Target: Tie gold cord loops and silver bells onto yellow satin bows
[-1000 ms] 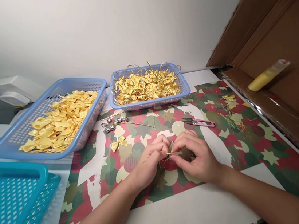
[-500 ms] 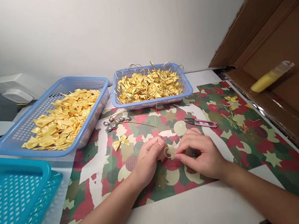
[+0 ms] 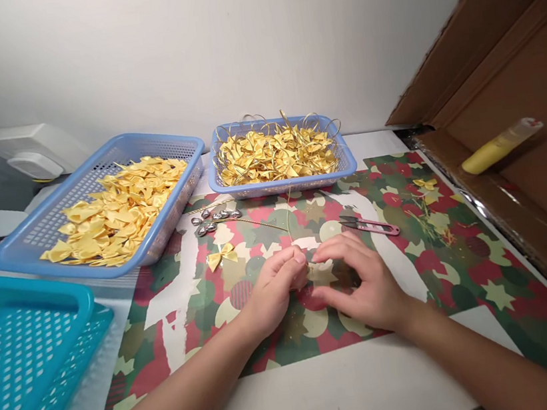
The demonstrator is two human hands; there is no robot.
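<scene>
My left hand [image 3: 272, 289] and my right hand [image 3: 359, 281] meet over the patterned wrapping paper [image 3: 413, 267], fingertips pinched together on a thin gold cord [image 3: 287, 220] that runs up toward the far basket. What sits between the fingers is mostly hidden. A single yellow bow [image 3: 221, 255] lies on the paper just left of my left hand. Several small silver bells [image 3: 215, 218] lie beyond it. Pink thread snips [image 3: 372, 225] rest just past my right hand.
A blue basket of plain yellow bows [image 3: 102, 207] stands at the left, and a second blue basket [image 3: 279, 154] of bows with gold loops at the back. A teal basket [image 3: 22, 359] fills the near left. An open cardboard box [image 3: 520, 132] with a yellow tube [image 3: 497, 145] lies on the right.
The small gold loop seen between my fingertips half a second ago is now closed in between them. My right hand's fingers have flattened and both hands shifted slightly away from me.
</scene>
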